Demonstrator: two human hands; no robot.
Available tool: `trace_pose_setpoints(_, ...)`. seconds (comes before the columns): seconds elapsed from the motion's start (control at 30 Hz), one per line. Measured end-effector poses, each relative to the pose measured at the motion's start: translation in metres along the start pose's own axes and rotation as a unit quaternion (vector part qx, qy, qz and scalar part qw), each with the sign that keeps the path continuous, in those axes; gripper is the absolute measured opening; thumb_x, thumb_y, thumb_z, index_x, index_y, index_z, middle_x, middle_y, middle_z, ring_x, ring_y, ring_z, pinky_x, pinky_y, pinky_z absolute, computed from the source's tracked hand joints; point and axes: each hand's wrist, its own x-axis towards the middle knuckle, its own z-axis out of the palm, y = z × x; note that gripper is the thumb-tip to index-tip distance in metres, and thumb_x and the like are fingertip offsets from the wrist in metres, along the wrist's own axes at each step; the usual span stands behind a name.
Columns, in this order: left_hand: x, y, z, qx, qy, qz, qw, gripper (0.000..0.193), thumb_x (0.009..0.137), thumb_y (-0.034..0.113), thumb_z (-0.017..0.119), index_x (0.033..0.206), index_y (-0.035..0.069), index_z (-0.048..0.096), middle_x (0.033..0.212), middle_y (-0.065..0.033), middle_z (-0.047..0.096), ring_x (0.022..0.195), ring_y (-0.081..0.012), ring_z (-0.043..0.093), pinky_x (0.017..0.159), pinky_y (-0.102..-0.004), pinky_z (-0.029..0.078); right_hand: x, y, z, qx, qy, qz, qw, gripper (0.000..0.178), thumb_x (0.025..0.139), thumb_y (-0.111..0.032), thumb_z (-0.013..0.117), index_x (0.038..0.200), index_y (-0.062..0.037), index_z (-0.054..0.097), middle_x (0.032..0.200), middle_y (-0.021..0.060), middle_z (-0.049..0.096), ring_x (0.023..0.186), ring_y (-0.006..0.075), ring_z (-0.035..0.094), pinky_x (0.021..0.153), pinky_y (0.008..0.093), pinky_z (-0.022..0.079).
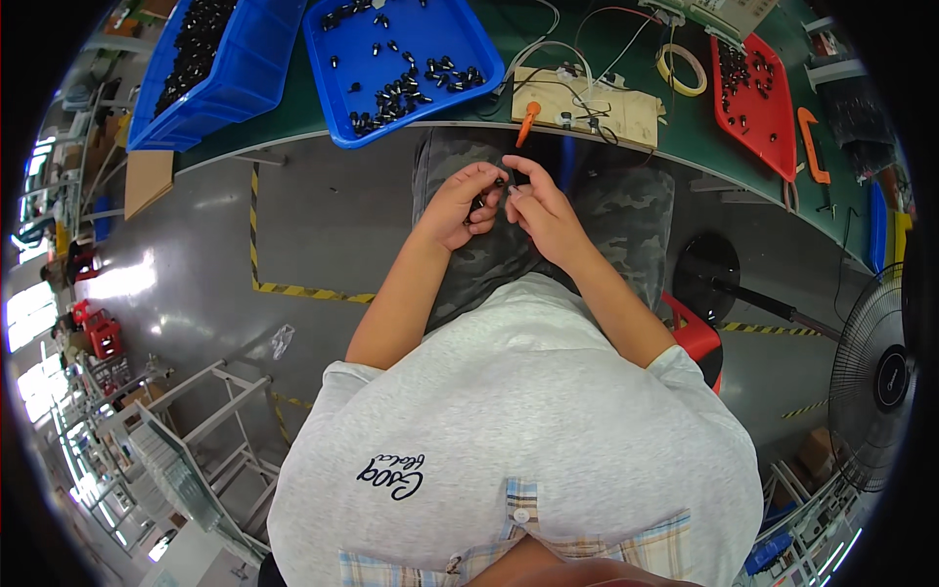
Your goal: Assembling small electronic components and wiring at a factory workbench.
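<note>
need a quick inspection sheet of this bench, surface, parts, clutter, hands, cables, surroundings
Surface: green table, its near edge curved by the lens
Job's things: small dark parts in hand; more dark pieces in the blue bin, blue tray and red tray
Clutter: tape roll between the pale board and red tray; orange-handled tool at the board's near edge
Left hand: holds the small dark parts
Right hand: fingertips beside them; grip too small to tell
Cables: thin wires around the board
Surroundings: black fan at right; yellow-and-black floor tape at left
</note>
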Motion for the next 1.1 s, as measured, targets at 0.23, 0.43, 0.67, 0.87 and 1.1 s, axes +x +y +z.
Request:
trace_pose_setpoints(0.23, 0.000, -0.001, -0.003, -0.001, -0.016, 0.009, 1.000, 0.017, 0.105, 0.026, 0.058, 0.108, 0.011, 0.063, 0.073, -0.0012, 0.057, 0.049, -0.0045, 0.039, 0.041, -0.0198, 0.030, 0.005, 0.004, 0.006, 0.071, 0.001, 0.014, 0.997, 0.048, 0.105, -0.014, 0.049, 0.151, -0.0065, 0.038, 0.085, 0.0021, 0.058, 0.062, 0.0045, 0.043, 0.055, 0.0182, 0.034)
trace_pose_setpoints(0.43, 0.002, -0.007, -0.006, 0.003, -0.008, 0.033, 0.999, 0.018, 0.106, 0.028, 0.057, 0.111, 0.011, 0.063, 0.074, -0.0025, 0.057, 0.049, -0.0048, 0.039, 0.042, -0.0194, 0.031, 0.005, -0.004, 0.001, 0.058, -0.018, 0.038, 0.997, 0.047, 0.104, -0.011, 0.050, 0.150, -0.0051, 0.039, 0.089, 0.0013, 0.060, 0.074, 0.0060, 0.052, 0.065, 0.0210, 0.042)
trace_pose_setpoints(0.67, 0.003, -0.011, -0.004, 0.003, 0.017, 0.073, 0.997, 0.019, 0.104, 0.026, 0.061, 0.109, 0.009, 0.064, 0.071, -0.0035, 0.058, 0.048, -0.0053, 0.040, 0.041, -0.0199, 0.031, 0.006, -0.002, 0.009, -0.054, 0.020, -0.017, 0.998, 0.047, 0.103, -0.008, 0.052, 0.149, -0.0032, 0.041, 0.091, 0.0027, 0.063, 0.089, 0.0098, 0.060, 0.085, 0.0259, 0.048)
trace_pose_setpoints(0.87, 0.004, -0.011, -0.007, 0.052, -0.001, 0.070, 0.996, 0.018, 0.106, 0.025, 0.058, 0.110, 0.009, 0.063, 0.072, -0.0034, 0.058, 0.047, -0.0054, 0.038, 0.041, -0.0198, 0.030, 0.008, -0.008, 0.001, -0.026, -0.006, 0.039, 0.999, 0.046, 0.103, -0.008, 0.053, 0.147, -0.0019, 0.044, 0.091, 0.0022, 0.064, 0.087, 0.0089, 0.060, 0.082, 0.0242, 0.048)
trace_pose_setpoints(1.1, 0.005, -0.010, 0.000, 0.103, -0.001, 0.067, 0.992, 0.019, 0.105, 0.026, 0.059, 0.111, 0.008, 0.064, 0.072, -0.0030, 0.058, 0.047, -0.0047, 0.039, 0.041, -0.0196, 0.030, 0.009, -0.007, -0.006, 0.040, -0.008, 0.078, 0.996, 0.043, 0.102, -0.009, 0.054, 0.144, -0.0017, 0.049, 0.089, 0.0007, 0.063, 0.073, 0.0031, 0.051, 0.063, 0.0180, 0.039)
